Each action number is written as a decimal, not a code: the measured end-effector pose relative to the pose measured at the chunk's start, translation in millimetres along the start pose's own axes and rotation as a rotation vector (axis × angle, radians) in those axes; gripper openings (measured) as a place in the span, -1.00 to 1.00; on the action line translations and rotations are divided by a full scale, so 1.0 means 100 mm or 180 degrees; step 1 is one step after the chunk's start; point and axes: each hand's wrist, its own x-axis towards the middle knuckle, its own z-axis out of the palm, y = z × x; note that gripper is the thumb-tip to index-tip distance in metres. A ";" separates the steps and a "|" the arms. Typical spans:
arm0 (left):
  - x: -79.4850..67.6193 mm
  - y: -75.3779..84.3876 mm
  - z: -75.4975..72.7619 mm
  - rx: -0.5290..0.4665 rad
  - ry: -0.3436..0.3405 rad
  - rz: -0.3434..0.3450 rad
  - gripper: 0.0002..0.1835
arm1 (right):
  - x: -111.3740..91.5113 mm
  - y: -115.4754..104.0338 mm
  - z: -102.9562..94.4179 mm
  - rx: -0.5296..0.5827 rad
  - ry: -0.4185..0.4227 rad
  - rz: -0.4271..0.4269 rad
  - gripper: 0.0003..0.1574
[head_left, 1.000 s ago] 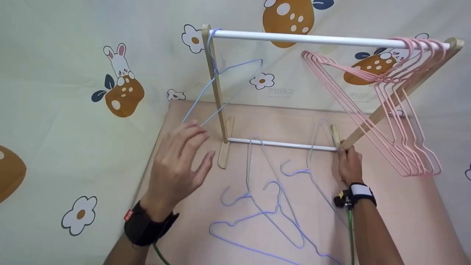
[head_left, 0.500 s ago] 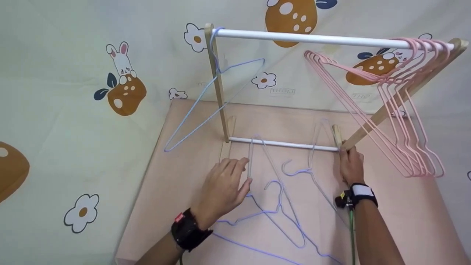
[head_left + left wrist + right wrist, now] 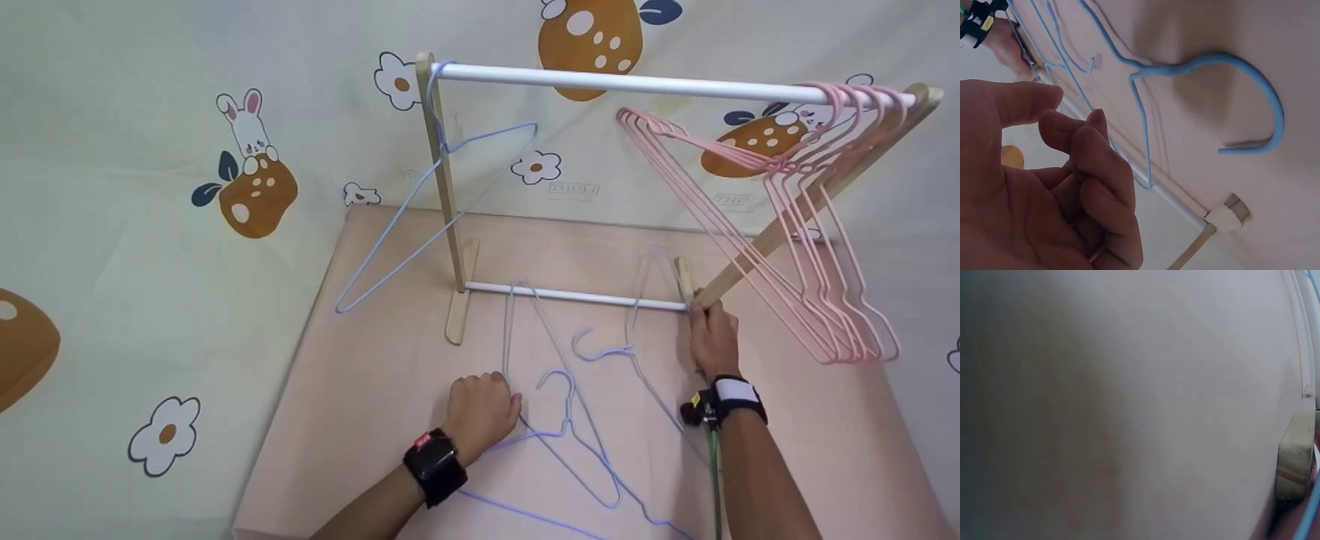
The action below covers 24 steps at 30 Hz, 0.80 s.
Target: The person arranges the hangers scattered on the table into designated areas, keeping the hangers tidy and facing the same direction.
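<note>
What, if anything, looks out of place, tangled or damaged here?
Nothing is visibly broken or spilled. What looks untidy is the blue hangers scattered at the foot of the rack, two overlapping, while the pink hangers hang bunched at one end and a single blue one hangs at the other.

Shadowed pale surface (image 3: pixel 1145 405), wooden foot (image 3: pixel 1294 464) and blue wire (image 3: pixel 1307 514) at right

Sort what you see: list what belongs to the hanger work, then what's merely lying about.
Belongs to the job, apparently:
rack
blue hangers, one hung, others loose
pink hangers, all hung
left hand, near a loose hanger
right hand, gripping the rack's base

Just around:
patterned wall cloth
pink surface
wrist straps, worn
green cable
</note>
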 end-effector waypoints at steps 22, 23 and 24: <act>0.11 0.09 0.25 0.0346 -0.0272 -0.0177 -0.32 | 0.02 0.05 0.01 -0.0032 -0.0059 -0.0036 -0.24; 0.12 0.09 0.25 0.0344 -0.0223 -0.0181 -0.32 | 0.03 0.05 0.01 -0.0042 -0.0069 -0.0014 -0.23; 0.12 0.09 0.26 0.0342 -0.0197 -0.0185 -0.32 | 0.03 0.05 0.00 -0.0042 -0.0077 0.0000 -0.21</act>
